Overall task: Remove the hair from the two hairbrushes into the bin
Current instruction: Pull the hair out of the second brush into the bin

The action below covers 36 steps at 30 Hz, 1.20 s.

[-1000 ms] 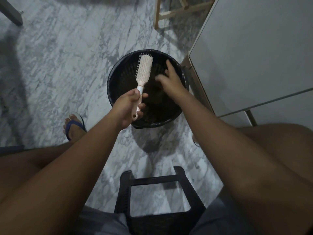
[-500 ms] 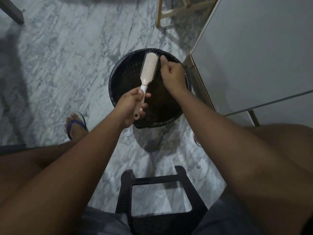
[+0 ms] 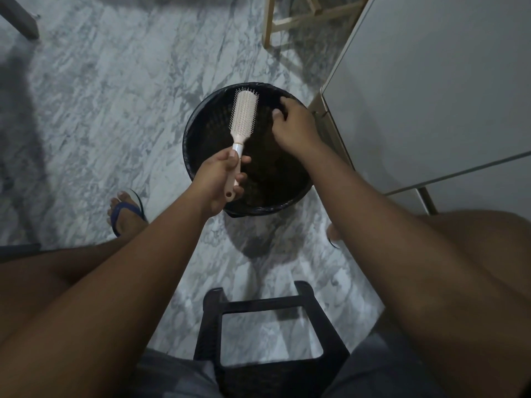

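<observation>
Left hand (image 3: 219, 179) gripped brush (image 3: 244, 116) low on the handle, fingers and thumb wrapped round, handle end poking out below the palm. Right hand (image 3: 293, 124) was apart from the brush, over the far right of the bin (image 3: 201, 130), fingers curled in against the thumb. Could not tell whether any hair was pinched there: dark on dark.

Brush: pale, paddle type, head up and away from the person, tilted a little right, bristles facing roughly upward. It was held wholly over the bin's mouth. Judged: kept there so loose hair would fall inside, not on the floor. Low grip left the whole head free for the other hand to pick at. No clump was plainly visible on the bristles, though fine strands would be too small to see.

Bin: round, black, liner folded over the rim, standing on the floor (image 3: 100, 124) between the person's feet. Contents were dark and unreadable. Judged: the right hand's place over the bin suits dropping a pinch of hair.

Second brush was not in view.

Outward: grey-veined marble floor. Left foot in a blue sandal (image 3: 126, 211) was just beside the bin. Black stool (image 3: 212, 311) stood near the knees, below the bin in the view. Grey cabinet (image 3: 431, 81) was close on the bin's right. Wooden frame (image 3: 287, 21) stood beyond. The person sat, both forearms reaching forward.
</observation>
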Tool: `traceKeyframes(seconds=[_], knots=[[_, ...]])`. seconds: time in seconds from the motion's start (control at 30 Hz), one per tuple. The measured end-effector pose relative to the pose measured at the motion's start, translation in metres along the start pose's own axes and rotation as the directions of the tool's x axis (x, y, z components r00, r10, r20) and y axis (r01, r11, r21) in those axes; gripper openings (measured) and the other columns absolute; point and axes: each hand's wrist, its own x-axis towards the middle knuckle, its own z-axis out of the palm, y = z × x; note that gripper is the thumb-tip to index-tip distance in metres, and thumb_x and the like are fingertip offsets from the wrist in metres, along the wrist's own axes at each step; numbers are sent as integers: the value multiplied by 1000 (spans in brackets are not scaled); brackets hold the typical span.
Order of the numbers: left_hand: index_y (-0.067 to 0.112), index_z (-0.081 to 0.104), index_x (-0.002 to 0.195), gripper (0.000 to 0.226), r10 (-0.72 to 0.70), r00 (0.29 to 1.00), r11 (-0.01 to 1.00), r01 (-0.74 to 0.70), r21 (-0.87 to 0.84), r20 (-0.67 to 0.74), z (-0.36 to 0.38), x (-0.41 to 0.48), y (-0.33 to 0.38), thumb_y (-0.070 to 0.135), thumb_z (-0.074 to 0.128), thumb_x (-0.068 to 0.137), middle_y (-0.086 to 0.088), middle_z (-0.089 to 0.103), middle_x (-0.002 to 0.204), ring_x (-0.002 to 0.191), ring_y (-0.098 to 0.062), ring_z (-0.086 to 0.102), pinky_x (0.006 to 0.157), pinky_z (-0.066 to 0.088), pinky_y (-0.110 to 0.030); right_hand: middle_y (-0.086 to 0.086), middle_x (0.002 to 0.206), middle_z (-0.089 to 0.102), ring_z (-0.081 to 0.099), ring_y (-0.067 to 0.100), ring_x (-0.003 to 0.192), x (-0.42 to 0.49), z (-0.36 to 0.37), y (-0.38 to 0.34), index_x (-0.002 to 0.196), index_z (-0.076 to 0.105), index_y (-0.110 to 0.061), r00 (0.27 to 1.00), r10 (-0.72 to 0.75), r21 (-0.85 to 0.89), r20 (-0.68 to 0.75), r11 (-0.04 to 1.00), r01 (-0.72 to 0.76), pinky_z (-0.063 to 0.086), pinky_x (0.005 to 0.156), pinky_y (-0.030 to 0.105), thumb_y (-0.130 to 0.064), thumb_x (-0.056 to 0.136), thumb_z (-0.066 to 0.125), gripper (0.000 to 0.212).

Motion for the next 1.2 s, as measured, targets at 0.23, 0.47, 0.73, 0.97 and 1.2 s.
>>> traceKeyframes(seconds=[0.23, 0.47, 0.73, 0.97, 1.2], knots=[[16, 54, 134, 31, -18, 997, 999, 15, 34, 80, 3, -4, 2, 18, 42, 106, -2, 62, 101, 58, -9, 48, 45, 37, -21, 4, 150, 50, 63, 14, 114, -6, 9, -9, 155, 31, -22, 995, -75, 229, 66, 972, 58, 48, 103, 28, -50, 87, 70, 83], [19, 57, 127, 26, -21, 998, 995, 15, 102, 60, 6, -8, -1, 17, 41, 107, -4, 62, 105, 60, -9, 48, 46, 38, -20, 4, 87, 76, 65, 9, 73, 7, 3, -17, 92, 79, -11, 985, -112, -20, -129, 994, 111, 51, 67, 20, -32, 87, 75, 22], [7, 56, 124, 27, -72, 997, 997, 72, 9, -2, 0, -12, -11, 22, 41, 107, -3, 60, 97, 55, -7, 48, 39, 35, -19, -2, 80, 73, 68, 9, 76, 9, -19, -22, 92, 71, -8, 948, -135, 100, -289, 980, 170, 57, 76, 28, -21, 99, 58, 20], [9, 54, 131, 31, -80, 990, 976, 101, -191, 115, 8, -15, -2, 17, 39, 105, -4, 69, 110, 64, -12, 50, 45, 40, -21, -2, 96, 68, 70, 14, 91, -7, 10, -4, 122, 61, -10, 995, 13, 214, 94, 976, -33, 61, 80, 35, -40, 83, 78, 52], [12, 53, 136, 32, -111, 977, 964, 150, -219, 181, 8, -18, 0, 16, 43, 106, -1, 68, 129, 90, -16, 70, 61, 55, -26, 0, 75, 74, 73, 16, 71, 5, 15, -8, 78, 75, -18, 994, 89, 317, -69, 946, -63, 63, 76, 42, -17, 88, 71, 11]])
